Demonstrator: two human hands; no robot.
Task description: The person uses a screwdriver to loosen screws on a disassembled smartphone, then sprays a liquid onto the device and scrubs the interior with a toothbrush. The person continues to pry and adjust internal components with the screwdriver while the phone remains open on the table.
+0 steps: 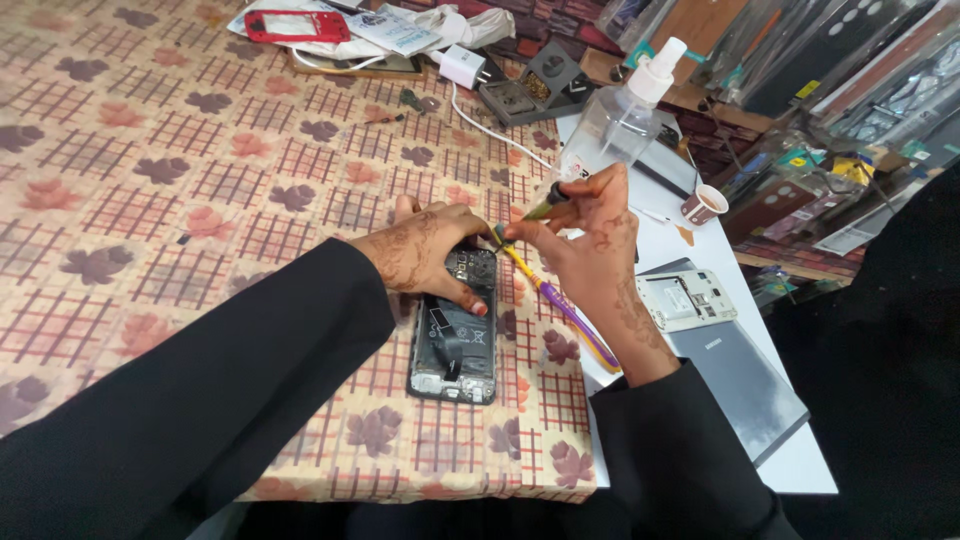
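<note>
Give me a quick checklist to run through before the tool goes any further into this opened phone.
1. Left hand pinning the opened phone to the patterned tablecloth: ok.
2. Right hand gripping the yellow-and-purple tool: ok.
3. Tool tip at the phone's top end: ok.
4. Exact part under the tip: cannot tell, fingers hide it.
5. Spray bottle upright, apart from the hands: ok.

Opened phone (pixel 453 335) flat on the table (pixel 150 200), under the left hand (pixel 425 250). Right hand (pixel 590 245) just right of it, holding a tool (pixel 545 285) over its top end. Second phone shell (pixel 688 298) farther right; spray bottle (pixel 622 115) behind; charger (pixel 462 66) far back.
</note>
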